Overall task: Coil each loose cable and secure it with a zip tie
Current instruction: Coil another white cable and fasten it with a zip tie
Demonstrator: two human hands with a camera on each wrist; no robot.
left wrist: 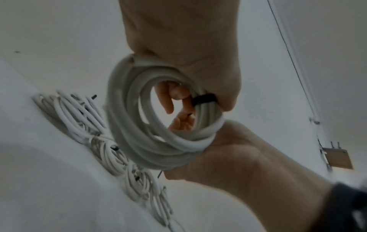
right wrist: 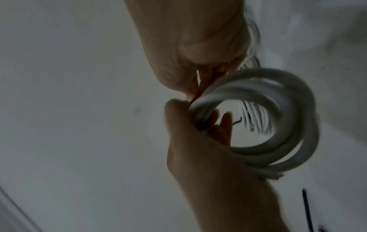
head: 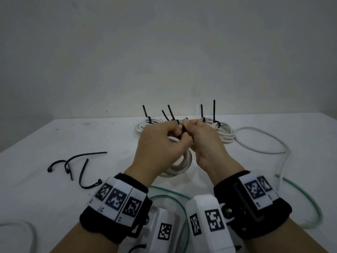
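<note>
Your left hand (head: 156,143) and right hand (head: 206,141) both pinch the black plastic zip tie (left wrist: 202,100) wrapped round the coiled thick white cable (left wrist: 158,125), held up just in front of the row of tied white coils (head: 186,128). Judging from this, the strap isn't cinched yet — ease either pinch and the springy loops could fan out. The loose green cable (head: 169,198), just under the coil, could snag your wrists.
</note>
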